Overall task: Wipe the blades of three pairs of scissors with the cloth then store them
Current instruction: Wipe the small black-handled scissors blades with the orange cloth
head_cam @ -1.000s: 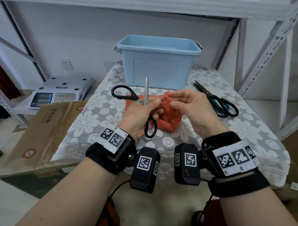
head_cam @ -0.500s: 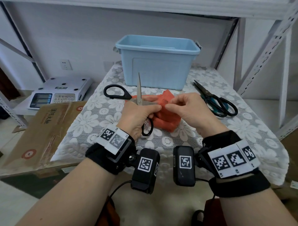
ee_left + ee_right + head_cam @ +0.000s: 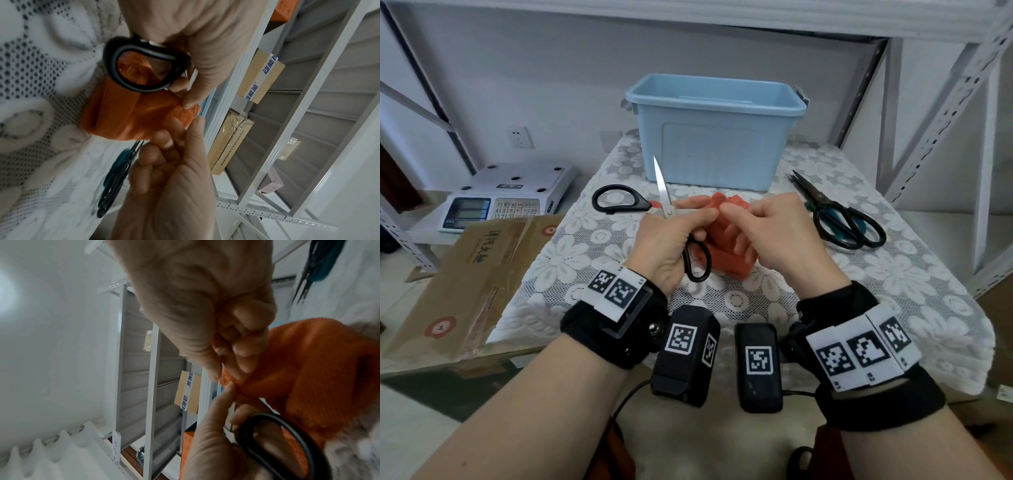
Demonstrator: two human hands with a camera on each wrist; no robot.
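My left hand (image 3: 671, 243) grips black-handled scissors (image 3: 663, 186), spread wide: one blade points up and slightly left, one loop (image 3: 616, 199) sticks out left, the other (image 3: 112, 65) hangs under my palm. The second blade is hidden behind my fingers and the orange cloth (image 3: 726, 205). My right hand (image 3: 770, 229) pinches a top fold of that cloth (image 3: 308, 369) beside the left thumb; its lower part rests on the table. Two more pairs of scissors (image 3: 839, 219), black over teal, lie at the right. The light blue bin (image 3: 715, 137) stands open at the back.
The table carries a white lace cover (image 3: 571, 260). A cardboard box (image 3: 465, 267) and a weighing scale (image 3: 506, 195) sit to its left. Grey shelf posts (image 3: 941, 123) rise at the right, close to the lying scissors.
Both hands have drifted left with the scissors and cloth. The upright blade has tipped from vertical to leaning left. Both holds are unchanged.
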